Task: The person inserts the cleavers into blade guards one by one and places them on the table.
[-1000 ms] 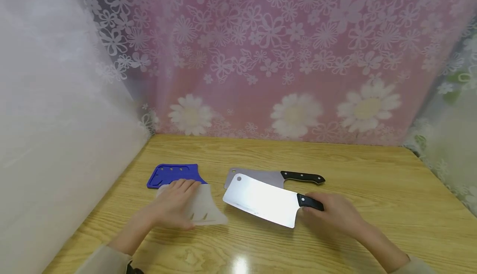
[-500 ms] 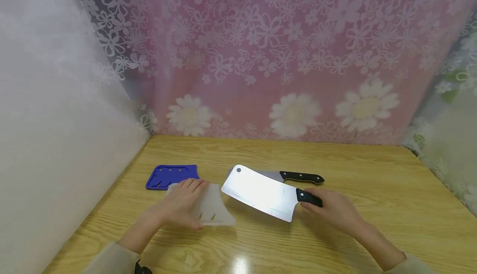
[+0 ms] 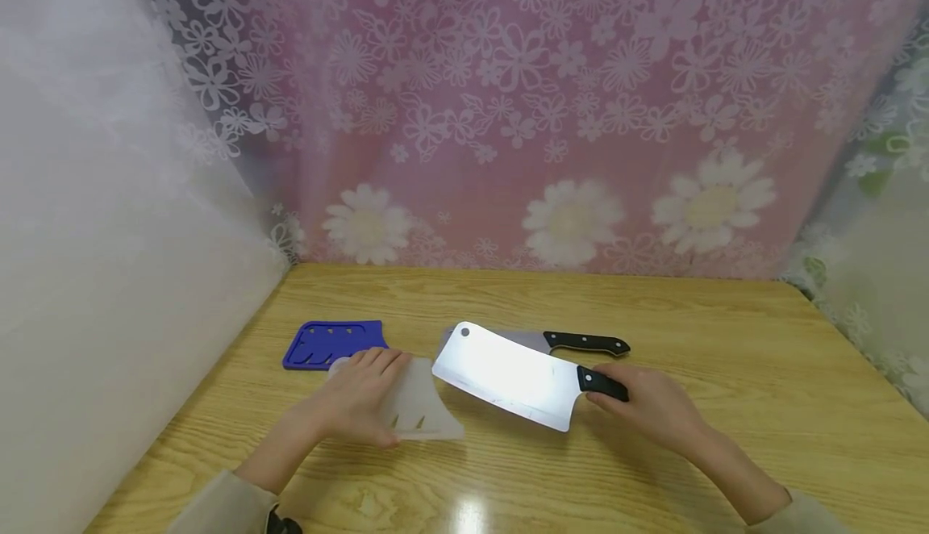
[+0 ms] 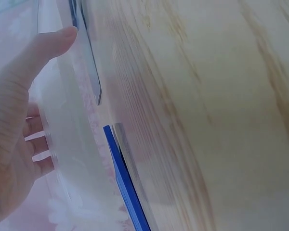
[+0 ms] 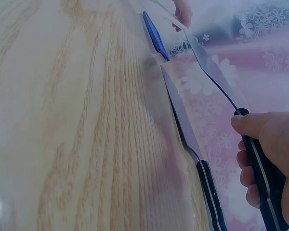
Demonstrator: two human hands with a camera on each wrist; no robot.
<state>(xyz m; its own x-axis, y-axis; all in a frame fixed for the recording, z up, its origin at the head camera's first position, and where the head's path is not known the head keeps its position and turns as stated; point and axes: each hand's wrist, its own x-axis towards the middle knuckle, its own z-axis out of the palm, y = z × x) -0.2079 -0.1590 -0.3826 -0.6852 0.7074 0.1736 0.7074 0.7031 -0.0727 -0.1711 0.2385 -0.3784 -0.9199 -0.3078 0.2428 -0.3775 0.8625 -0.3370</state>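
Observation:
My right hand [image 3: 653,406] grips the black handle [image 3: 604,384] of a broad cleaver, its bright blade [image 3: 508,377] pointing left and held above the table. In the right wrist view, my fingers and thumb wrap that handle [image 5: 262,178]. My left hand [image 3: 359,401] holds a translucent white blade cover [image 3: 421,405] by its long edges, thumb near the front edge and fingers over the back one; the left wrist view shows the cover [image 4: 72,130] raised off the table. A narrow gap separates the cover from the blade's left end.
Behind the held cleaver, a second knife with a black handle [image 3: 588,343] lies on the wooden table [image 3: 689,316], its blade partly hidden. A blue blade cover [image 3: 334,344] lies at the left, partly behind my left hand. Flowered curtains [image 3: 464,114] stand behind the table.
My left hand and the white cover have moved right, closer to the blade. The cleaver has risen slightly, covering more of the knife behind it. Both hands keep their holds.

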